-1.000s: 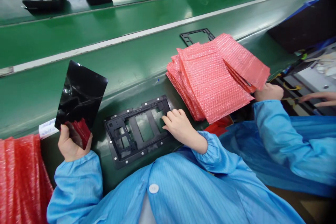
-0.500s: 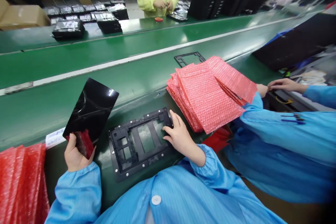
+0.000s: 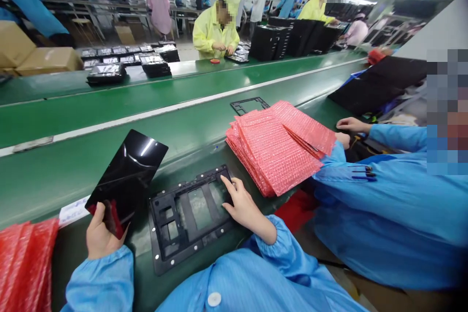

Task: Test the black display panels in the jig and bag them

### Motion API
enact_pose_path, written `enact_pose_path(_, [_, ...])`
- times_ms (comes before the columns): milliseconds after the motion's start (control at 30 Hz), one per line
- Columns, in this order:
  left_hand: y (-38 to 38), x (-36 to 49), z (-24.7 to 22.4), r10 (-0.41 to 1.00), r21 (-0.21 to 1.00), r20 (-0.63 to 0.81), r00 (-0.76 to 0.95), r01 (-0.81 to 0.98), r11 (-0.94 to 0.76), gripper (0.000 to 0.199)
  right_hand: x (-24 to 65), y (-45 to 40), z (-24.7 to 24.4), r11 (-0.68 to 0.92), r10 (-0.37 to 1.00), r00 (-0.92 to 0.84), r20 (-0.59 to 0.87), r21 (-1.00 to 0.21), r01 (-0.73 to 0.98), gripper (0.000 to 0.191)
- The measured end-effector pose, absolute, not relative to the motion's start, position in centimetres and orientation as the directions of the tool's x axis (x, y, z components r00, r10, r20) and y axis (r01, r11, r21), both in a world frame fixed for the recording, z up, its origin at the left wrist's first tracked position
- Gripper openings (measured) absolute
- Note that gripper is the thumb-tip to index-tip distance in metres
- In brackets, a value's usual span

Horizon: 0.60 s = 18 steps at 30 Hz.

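My left hand [image 3: 103, 235] grips a glossy black screen panel [image 3: 133, 170] by its lower end and holds it tilted above the bench. A red patch shows on the panel beside my thumb; I cannot tell whether it is a reflection. To its right, a black rectangular frame fixture [image 3: 195, 249] with openings and small pale dots along its rim lies flat. My right hand [image 3: 244, 204] rests at the fixture's right end with fingers spread, the index finger stretched toward its top corner.
Pink bubble-wrap bags [image 3: 263, 151] are stacked right of the fixture, partly covering another black frame [image 3: 241, 106]. More red bubble bags [image 3: 25, 268] lie at the lower left, near a white label [image 3: 75, 212]. A co-worker's blue sleeve [image 3: 351, 175] is close on the right. Green conveyor [image 3: 175, 124] runs behind.
The camera view has tilted upward, so the room's far side shows more. My right index finger has stretched out along the fixture's right end. The panel stays in my left hand.
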<state>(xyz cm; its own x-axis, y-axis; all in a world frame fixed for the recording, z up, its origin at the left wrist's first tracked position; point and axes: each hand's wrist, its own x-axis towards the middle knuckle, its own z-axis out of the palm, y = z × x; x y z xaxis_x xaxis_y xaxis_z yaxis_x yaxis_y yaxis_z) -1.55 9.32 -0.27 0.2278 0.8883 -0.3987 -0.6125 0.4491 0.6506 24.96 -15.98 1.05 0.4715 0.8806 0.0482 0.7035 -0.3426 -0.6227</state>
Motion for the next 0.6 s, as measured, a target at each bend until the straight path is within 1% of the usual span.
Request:
enact_pose_path(67, [9.4,-1.6,-0.2,0.889,0.665,-0.405,0.213,-0.599,0.446,0.033,25.2,-16.0,0.6,-0.301,0.860,0.509,0.043,-0.762,0.573,0.097])
enact_pose_path(100, [9.3,-1.5,-0.1,0.887,0.670,-0.415,0.201,-0.592,0.447,0.033,25.5,-16.0,0.3,-0.271,0.843,0.536,0.031,-0.837,0.475,0.098])
enact_pose_path(167, [9.3,-1.4,0.3,0.879,0.675,-0.443,0.178,-0.579,0.458,0.035,26.1,-15.8,0.0,-0.201,0.805,0.591,-0.055,-0.962,0.185,0.094])
enact_pose_path(200, [9.2,-1.2,0.6,0.874,0.676,-0.457,0.167,-0.573,0.463,0.035,26.5,-15.7,-0.1,-0.161,0.792,0.596,-0.131,-0.987,-0.004,0.088])
enact_pose_path(233, [9.2,-1.1,0.8,0.870,0.678,-0.467,0.159,-0.567,0.467,0.036,26.8,-15.6,-0.1,-0.124,0.793,0.570,-0.215,-0.973,-0.194,0.081])
enact_pose_path(267, [9.1,-0.9,1.0,0.867,0.681,-0.475,0.151,-0.560,0.471,0.035,27.0,-15.5,-0.1,-0.100,0.804,0.522,-0.286,-0.930,-0.355,0.074])
enact_pose_path(300, [9.1,-0.8,1.1,0.864,0.685,-0.482,0.143,-0.553,0.474,0.035,27.2,-15.4,-0.1,-0.091,0.821,0.464,-0.333,-0.879,-0.469,0.067])
enact_pose_path(333, [9.1,-0.7,1.2,0.863,0.692,-0.487,0.133,-0.544,0.475,0.034,27.2,-15.3,0.0,-0.089,0.837,0.415,-0.356,-0.837,-0.540,0.062])
enact_pose_path(367, [9.0,-0.7,1.2,0.861,0.699,-0.492,0.126,-0.532,0.477,0.033,27.1,-15.2,0.1,-0.090,0.849,0.381,-0.365,-0.812,-0.577,0.059])
enact_pose_path(433, [8.9,-1.0,1.0,0.862,0.722,-0.491,0.124,-0.496,0.483,0.033,26.8,-15.3,0.5,-0.096,0.862,0.353,-0.364,-0.801,-0.591,0.057])
enact_pose_path(533, [8.6,-1.8,0.9,0.897,0.791,-0.426,0.114,-0.434,0.431,0.032,26.3,-15.9,2.1,-0.051,0.868,0.376,-0.324,-0.812,-0.582,0.060])
enact_pose_path(567, [8.5,-2.0,1.1,0.880,0.780,-0.460,0.117,-0.420,0.464,0.030,26.3,-16.3,3.0,-0.016,0.871,0.397,-0.291,-0.823,-0.567,0.059])
enact_pose_path(600, [8.5,-1.9,1.4,0.827,0.733,-0.545,0.138,-0.400,0.550,0.027,26.6,-16.9,4.1,0.034,0.870,0.427,-0.247,-0.833,-0.552,0.056])
